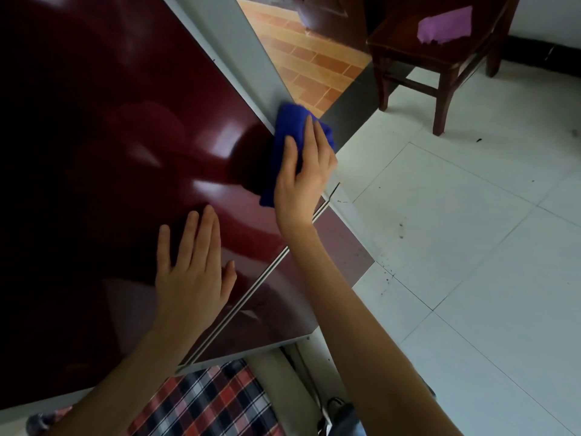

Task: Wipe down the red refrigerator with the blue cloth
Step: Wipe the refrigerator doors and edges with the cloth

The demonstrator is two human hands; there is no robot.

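The glossy dark red refrigerator point(125, 136) fills the left half of the head view, its door front tilted across the frame. My right hand point(303, 174) presses the folded blue cloth point(287, 133) flat against the door's right edge, where the red front meets the grey side panel point(232, 48). Part of the cloth is hidden under my fingers. My left hand point(193, 278) lies flat on the red door lower down, fingers spread, holding nothing. A thin gap between the upper and lower doors point(267, 272) runs just right of it.
A dark wooden chair point(440, 55) stands at the upper right with a purple cloth point(446, 25) on its seat. White floor tiles point(471, 231) spread to the right. Orange brick-pattern flooring point(308, 58) shows past the fridge. Plaid fabric point(213, 401) lies at the bottom.
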